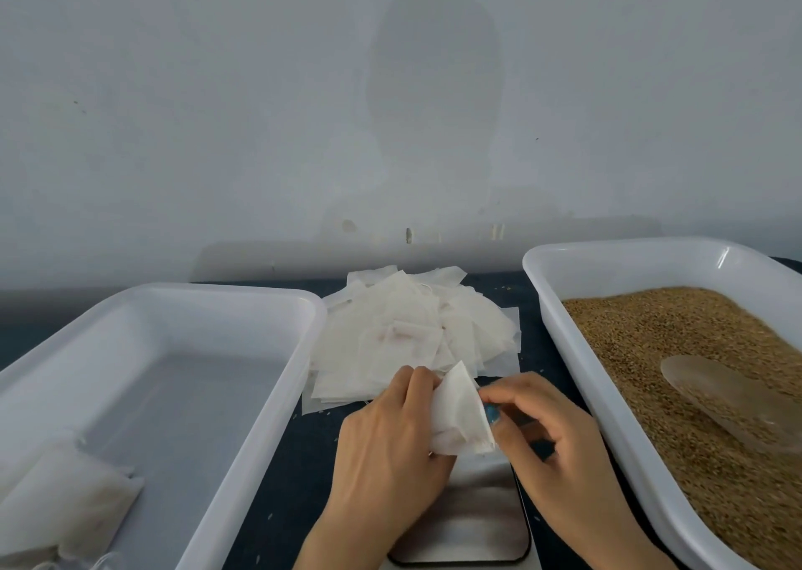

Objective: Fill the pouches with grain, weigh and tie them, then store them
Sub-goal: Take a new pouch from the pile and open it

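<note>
Now pouch [460,417]: at 6 o'clock, above the scale [477,522].
Left hand [390,435]: fingers grip its left side.
Right hand [551,439]: fingertips pinch its right edge.
Handling: likely light, soft, tearable; hold it by the mouth edges.

White pouch [460,413], white trays [277,378], brown grain [677,352], dk-blue cloth [295,474].

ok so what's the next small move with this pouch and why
Probably pull open the mouth of the pouch. It looks flat and empty, pinched between the left hand and the right hand above the scale, while the scoop lies untouched on the grain in the right tray. The pouch likely needs opening before any grain goes in.
</note>
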`<state>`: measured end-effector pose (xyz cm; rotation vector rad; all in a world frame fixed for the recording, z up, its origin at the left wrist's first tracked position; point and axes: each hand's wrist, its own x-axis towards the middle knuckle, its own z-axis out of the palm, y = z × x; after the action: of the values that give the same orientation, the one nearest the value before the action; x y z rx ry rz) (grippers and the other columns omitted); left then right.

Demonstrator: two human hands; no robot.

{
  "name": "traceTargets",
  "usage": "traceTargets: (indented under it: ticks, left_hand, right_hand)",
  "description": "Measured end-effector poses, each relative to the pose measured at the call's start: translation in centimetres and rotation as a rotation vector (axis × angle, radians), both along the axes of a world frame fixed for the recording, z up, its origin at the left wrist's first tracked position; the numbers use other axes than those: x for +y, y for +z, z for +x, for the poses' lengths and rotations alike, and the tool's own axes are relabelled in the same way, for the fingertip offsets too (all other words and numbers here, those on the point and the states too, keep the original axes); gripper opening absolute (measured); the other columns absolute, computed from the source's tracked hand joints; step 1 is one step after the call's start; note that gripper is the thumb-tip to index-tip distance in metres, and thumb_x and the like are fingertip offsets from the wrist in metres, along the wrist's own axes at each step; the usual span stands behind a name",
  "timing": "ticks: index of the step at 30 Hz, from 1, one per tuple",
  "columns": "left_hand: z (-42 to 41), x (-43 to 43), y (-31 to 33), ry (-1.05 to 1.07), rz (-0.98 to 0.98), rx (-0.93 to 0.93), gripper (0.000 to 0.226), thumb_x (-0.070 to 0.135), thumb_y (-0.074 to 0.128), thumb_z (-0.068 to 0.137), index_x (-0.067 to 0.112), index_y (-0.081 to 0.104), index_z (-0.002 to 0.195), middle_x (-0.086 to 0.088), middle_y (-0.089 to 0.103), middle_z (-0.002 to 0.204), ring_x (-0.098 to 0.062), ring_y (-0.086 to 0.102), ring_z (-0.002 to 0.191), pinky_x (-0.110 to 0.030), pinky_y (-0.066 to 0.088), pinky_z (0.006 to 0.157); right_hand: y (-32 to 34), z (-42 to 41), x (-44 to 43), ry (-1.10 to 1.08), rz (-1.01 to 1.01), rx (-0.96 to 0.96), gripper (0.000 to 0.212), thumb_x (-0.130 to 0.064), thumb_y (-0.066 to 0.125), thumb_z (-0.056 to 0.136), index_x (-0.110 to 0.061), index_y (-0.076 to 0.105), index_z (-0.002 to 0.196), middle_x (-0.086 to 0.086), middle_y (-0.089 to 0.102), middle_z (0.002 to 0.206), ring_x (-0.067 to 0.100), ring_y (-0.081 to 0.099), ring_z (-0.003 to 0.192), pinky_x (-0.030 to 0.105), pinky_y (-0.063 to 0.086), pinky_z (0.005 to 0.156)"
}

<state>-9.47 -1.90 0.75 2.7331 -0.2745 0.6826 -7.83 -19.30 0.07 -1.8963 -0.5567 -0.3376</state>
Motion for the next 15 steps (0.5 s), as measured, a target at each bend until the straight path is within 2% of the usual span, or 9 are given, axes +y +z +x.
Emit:
traceTargets:
  ticks: [1, 3, 4, 7, 9, 11, 13, 15]
  left_hand:
    - [0.0, 0.0, -0.1, 0.001, 0.014, 0.004, 0.042, 0.029, 0.075, 0.058, 0.021, 0.049, 0.09, 0.011, 0.052, 0.079, -0.012, 0.047, 0.047, -0.014, 0.013, 0.039]
    - [-0.1, -0.1, -0.1, 0.006, 0.044, -0.005, 0.041, 0.032, 0.079, 0.061, 0.021, 0.052, 0.09, 0.01, 0.051, 0.078, -0.011, 0.046, 0.046, -0.018, 0.021, 0.037]
    - [-0.1, -0.1, -0.1, 0.01, 0.054, -0.014, 0.039, 0.033, 0.078, 0.062, 0.021, 0.053, 0.088, 0.01, 0.05, 0.077, -0.01, 0.045, 0.045, -0.019, 0.023, 0.038]
    - [0.0, -0.3, -0.1, 0.015, 0.07, -0.06, 0.035, 0.037, 0.074, 0.064, 0.021, 0.053, 0.087, 0.009, 0.048, 0.076, -0.009, 0.045, 0.049, -0.018, 0.027, 0.043]
    - [0.1, -0.4, -0.4, -0.005, 0.051, -0.089, 0.037, 0.046, 0.067, 0.068, 0.023, 0.053, 0.094, 0.01, 0.051, 0.084, -0.01, 0.052, 0.064, -0.018, 0.035, 0.057]
    - [0.2, -0.6, -0.4, -0.002, 0.013, -0.08, 0.054, 0.056, 0.065, 0.069, 0.024, 0.054, 0.111, 0.01, 0.057, 0.102, -0.011, 0.057, 0.088, -0.023, 0.045, 0.079]
    - [0.2, -0.9, -0.3, -0.002, -0.016, -0.077, 0.07, 0.064, 0.065, 0.071, 0.025, 0.051, 0.127, 0.011, 0.056, 0.12, -0.01, 0.053, 0.109, -0.026, 0.041, 0.098]
    - [0.0, -1.2, -0.1, -0.041, -0.056, -0.068, 0.069, 0.067, 0.062, 0.074, 0.026, 0.05, 0.129, 0.013, 0.057, 0.122, -0.008, 0.053, 0.112, -0.026, 0.041, 0.102]
  right_hand:
    - [0.2, -0.2, 0.1, -0.024, -0.005, -0.01, 0.012, -0.026, 0.065, 0.087, -0.03, 0.073, 0.096, -0.01, 0.061, 0.1, 0.015, 0.065, 0.088, 0.025, 0.055, 0.065]
    - [0.4, -0.3, 0.3, -0.133, -0.07, -0.083, 0.02, -0.05, 0.064, 0.085, -0.032, 0.072, 0.087, -0.011, 0.054, 0.098, 0.015, 0.06, 0.087, 0.021, 0.049, 0.068]
    - [0.6, -0.3, 0.3, -0.176, -0.121, -0.15, 0.024, -0.053, 0.064, 0.084, -0.031, 0.071, 0.081, -0.012, 0.053, 0.094, 0.014, 0.058, 0.084, 0.02, 0.046, 0.067]
    - [0.6, -0.2, 0.5, -0.149, -0.131, -0.299, 0.026, -0.045, 0.065, 0.088, -0.024, 0.065, 0.073, -0.02, 0.055, 0.085, 0.011, 0.057, 0.081, 0.025, 0.045, 0.067]
    - [0.3, -0.3, 0.6, -0.128, -0.122, -0.259, 0.022, -0.046, 0.06, 0.091, -0.028, 0.063, 0.078, -0.022, 0.056, 0.09, 0.01, 0.059, 0.084, 0.029, 0.049, 0.071]
    - [0.0, -0.4, 0.6, -0.163, -0.183, -0.192, 0.022, -0.05, 0.054, 0.091, -0.032, 0.062, 0.083, -0.019, 0.059, 0.105, 0.011, 0.059, 0.094, 0.036, 0.052, 0.078]
    - [0.0, -0.6, 0.7, -0.176, -0.24, -0.159, 0.025, -0.051, 0.049, 0.092, -0.031, 0.063, 0.086, -0.013, 0.06, 0.12, 0.015, 0.059, 0.106, 0.039, 0.051, 0.086]
    - [0.2, -0.8, 0.9, -0.176, -0.278, -0.169, 0.026, -0.051, 0.047, 0.092, -0.03, 0.062, 0.085, -0.009, 0.06, 0.126, 0.018, 0.059, 0.114, 0.04, 0.05, 0.091]
